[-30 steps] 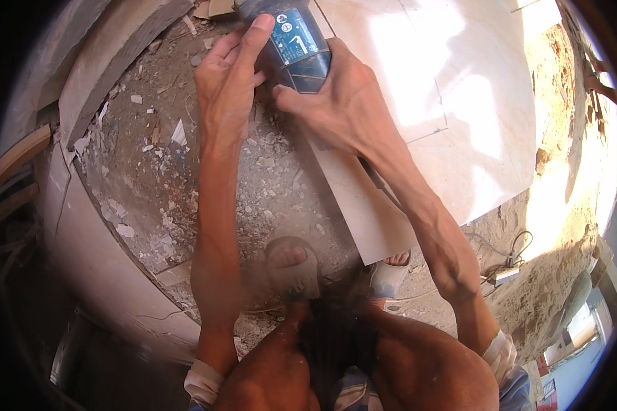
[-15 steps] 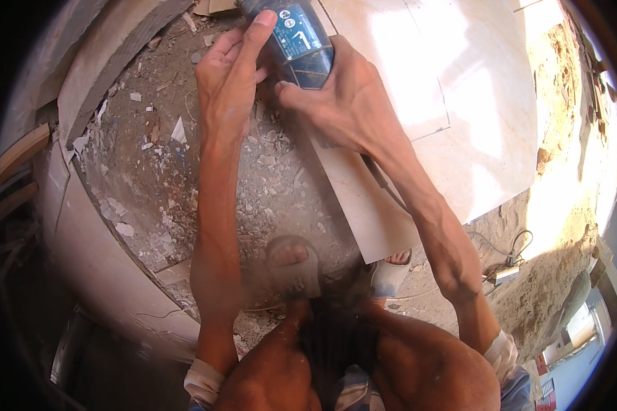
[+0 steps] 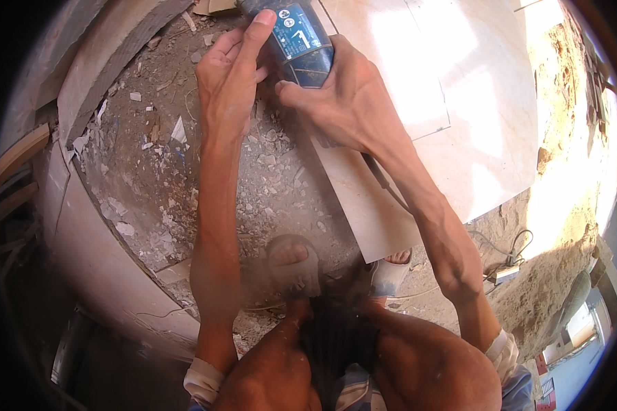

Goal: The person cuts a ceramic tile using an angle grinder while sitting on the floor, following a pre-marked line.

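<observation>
Guiding, apparently, the blue power tool [image 3: 296, 42], top centre, by the tile [image 3: 384, 212] edge. Right hand [image 3: 346, 96] gripping rear; left hand [image 3: 230, 75] thumb on casing, grip unclear. Next move likely needs steady two-handed control.

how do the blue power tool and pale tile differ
The power tool is blue; the tile is pale cream. The tool is smaller and chunky; the tile is broad and flat. The right hand grips the tool; no grip on the tile shows. Both run past the picture's upper edge.
</observation>
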`<state>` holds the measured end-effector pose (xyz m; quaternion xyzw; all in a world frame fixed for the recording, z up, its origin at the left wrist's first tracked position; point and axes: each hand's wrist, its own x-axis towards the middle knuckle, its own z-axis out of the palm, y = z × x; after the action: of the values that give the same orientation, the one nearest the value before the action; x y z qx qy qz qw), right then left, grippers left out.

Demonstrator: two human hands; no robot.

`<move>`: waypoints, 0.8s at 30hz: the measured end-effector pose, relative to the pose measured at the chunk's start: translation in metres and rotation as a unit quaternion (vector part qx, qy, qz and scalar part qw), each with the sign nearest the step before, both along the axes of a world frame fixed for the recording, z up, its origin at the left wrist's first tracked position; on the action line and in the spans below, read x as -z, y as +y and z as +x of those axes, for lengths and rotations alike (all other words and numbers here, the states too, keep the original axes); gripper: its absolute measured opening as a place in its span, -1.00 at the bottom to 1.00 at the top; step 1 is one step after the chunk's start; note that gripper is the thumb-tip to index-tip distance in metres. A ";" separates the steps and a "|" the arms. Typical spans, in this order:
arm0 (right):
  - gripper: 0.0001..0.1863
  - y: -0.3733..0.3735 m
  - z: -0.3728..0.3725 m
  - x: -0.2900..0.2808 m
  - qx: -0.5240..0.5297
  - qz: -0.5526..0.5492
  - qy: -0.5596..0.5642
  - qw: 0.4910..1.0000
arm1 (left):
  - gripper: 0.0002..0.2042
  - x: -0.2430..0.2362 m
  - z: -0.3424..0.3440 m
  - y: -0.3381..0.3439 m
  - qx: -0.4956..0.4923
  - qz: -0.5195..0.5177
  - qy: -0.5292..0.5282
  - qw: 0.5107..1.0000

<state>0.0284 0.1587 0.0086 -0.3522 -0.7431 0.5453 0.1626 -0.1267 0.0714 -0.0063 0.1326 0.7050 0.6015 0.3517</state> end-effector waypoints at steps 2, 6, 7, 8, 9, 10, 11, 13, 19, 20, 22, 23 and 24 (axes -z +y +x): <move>-0.40 0.001 -0.001 -0.002 0.003 0.000 0.003 1.000 | -0.39 -0.001 -0.001 0.000 0.003 -0.003 -0.005 1.000; -0.40 0.003 0.000 0.001 0.003 -0.002 -0.003 1.000 | -0.37 -0.009 0.007 0.004 -0.005 0.009 -0.038 0.999; -0.40 0.004 -0.001 0.001 0.004 -0.005 -0.005 1.000 | -0.41 -0.006 0.004 0.003 -0.017 0.025 -0.051 0.998; -0.40 0.004 -0.002 0.000 0.005 -0.009 -0.008 1.000 | -0.44 0.000 0.001 0.000 -0.029 0.041 -0.064 0.997; -0.40 0.006 -0.003 -0.002 0.006 -0.012 -0.010 1.000 | -0.47 0.005 -0.001 -0.002 -0.041 0.057 -0.078 0.994; -0.39 0.006 -0.005 -0.004 0.005 -0.016 -0.011 1.000 | -0.50 0.005 0.000 -0.002 -0.041 0.036 -0.053 0.997; -0.39 0.006 -0.007 -0.006 0.003 -0.020 -0.013 1.000 | -0.52 0.005 0.003 0.000 -0.040 0.016 -0.027 0.999; -0.38 0.007 -0.008 -0.007 0.001 -0.024 -0.017 1.000 | -0.55 0.008 0.004 0.001 -0.038 -0.008 -0.007 0.999; -0.38 0.014 -0.014 -0.003 -0.008 -0.032 -0.022 0.999 | -0.53 0.019 -0.002 -0.001 -0.012 -0.031 -0.024 0.999; -0.39 0.015 -0.015 -0.003 -0.008 -0.030 -0.027 0.999 | -0.54 0.018 -0.002 0.000 -0.012 -0.040 -0.021 0.999; -0.42 0.016 -0.018 -0.002 -0.007 -0.028 -0.033 0.999 | -0.55 0.018 -0.001 0.001 -0.013 -0.049 -0.017 0.999; -0.44 0.017 -0.019 -0.001 -0.007 -0.027 -0.033 0.999 | -0.56 0.021 -0.003 0.000 -0.013 -0.049 -0.015 0.999; -0.45 0.018 -0.021 0.000 -0.007 -0.026 -0.034 0.999 | -0.56 0.023 -0.004 -0.001 -0.013 -0.050 -0.014 0.999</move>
<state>0.0077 0.1762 0.0087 -0.3694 -0.7361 0.5535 0.1238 -0.1303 0.0708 -0.0293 0.0974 0.7307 0.5721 0.3596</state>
